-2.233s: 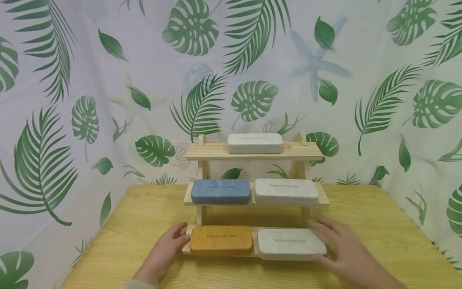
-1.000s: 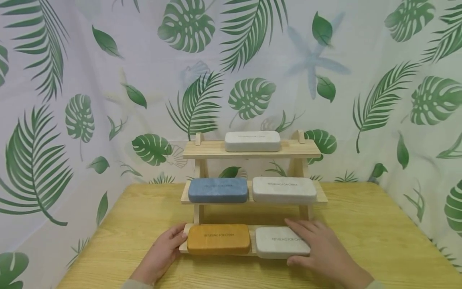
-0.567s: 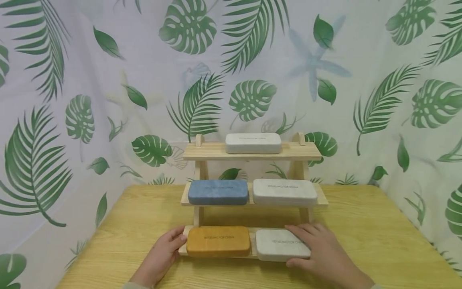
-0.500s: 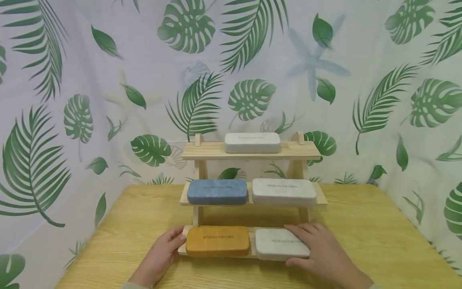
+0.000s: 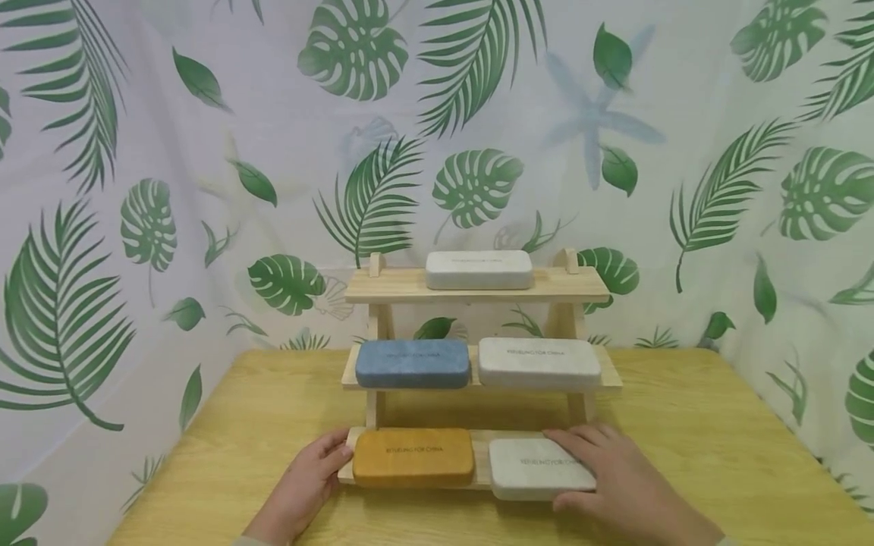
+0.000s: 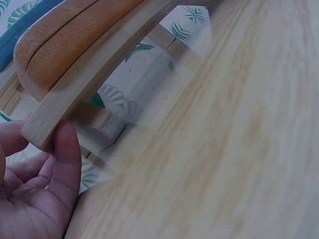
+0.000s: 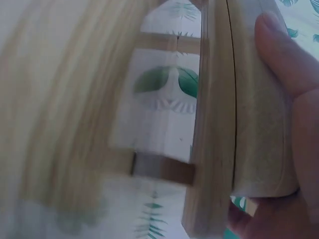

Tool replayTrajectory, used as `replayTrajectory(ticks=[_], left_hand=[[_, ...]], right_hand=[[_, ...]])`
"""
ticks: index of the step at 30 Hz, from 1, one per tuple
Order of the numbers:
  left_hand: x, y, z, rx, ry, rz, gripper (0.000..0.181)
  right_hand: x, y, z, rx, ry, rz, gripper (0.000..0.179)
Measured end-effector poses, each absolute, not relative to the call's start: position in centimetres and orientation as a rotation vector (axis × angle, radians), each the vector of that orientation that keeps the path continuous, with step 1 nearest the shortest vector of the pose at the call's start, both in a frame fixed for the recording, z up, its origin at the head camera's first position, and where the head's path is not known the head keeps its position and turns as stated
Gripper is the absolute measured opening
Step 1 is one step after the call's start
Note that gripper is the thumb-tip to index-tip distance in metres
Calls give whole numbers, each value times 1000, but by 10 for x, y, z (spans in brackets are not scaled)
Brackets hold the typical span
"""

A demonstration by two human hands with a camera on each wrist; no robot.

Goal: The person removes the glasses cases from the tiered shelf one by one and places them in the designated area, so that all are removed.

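Note:
A wooden three-tier display stand (image 5: 478,290) carries several hard glasses cases lettered REFUELING FOR CHINA. My left hand (image 5: 310,479) pinches the left end of its lowest shelf; in the left wrist view the thumb and a curled finger (image 6: 67,159) close around the wood. Right beside that hand lies an orange case (image 5: 413,456). At the right of the same shelf, my right hand (image 5: 617,478) grips a white case (image 5: 539,472), fingers over the back edge and thumb at the front, hiding its right end. In the right wrist view this case (image 7: 261,124) lies against the shelf board.
On the middle shelf are a blue case (image 5: 413,364) and a second white case (image 5: 539,362). Another white case (image 5: 479,271) sits on the top shelf. The stand is on a wood-grain table (image 5: 683,425), with a leaf-print cloth (image 5: 478,114) behind.
My right hand has gone from the white case's right end to a grip over it. Since half a second ago the case has shifted slightly right and forward. The left hand keeps its hold.

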State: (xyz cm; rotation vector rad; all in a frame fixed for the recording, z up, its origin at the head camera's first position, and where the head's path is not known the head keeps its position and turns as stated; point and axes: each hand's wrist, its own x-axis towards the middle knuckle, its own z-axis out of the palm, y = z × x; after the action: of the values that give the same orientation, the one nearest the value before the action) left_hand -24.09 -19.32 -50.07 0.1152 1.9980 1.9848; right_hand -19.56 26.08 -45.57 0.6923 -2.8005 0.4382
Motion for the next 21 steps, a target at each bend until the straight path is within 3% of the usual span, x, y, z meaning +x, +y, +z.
replayTrajectory(ticks=[21], left_hand=[[-241,-197,-500,137,2010,1985,71]], right_hand=[[-191,330,-428,700,-2781,357,80]])
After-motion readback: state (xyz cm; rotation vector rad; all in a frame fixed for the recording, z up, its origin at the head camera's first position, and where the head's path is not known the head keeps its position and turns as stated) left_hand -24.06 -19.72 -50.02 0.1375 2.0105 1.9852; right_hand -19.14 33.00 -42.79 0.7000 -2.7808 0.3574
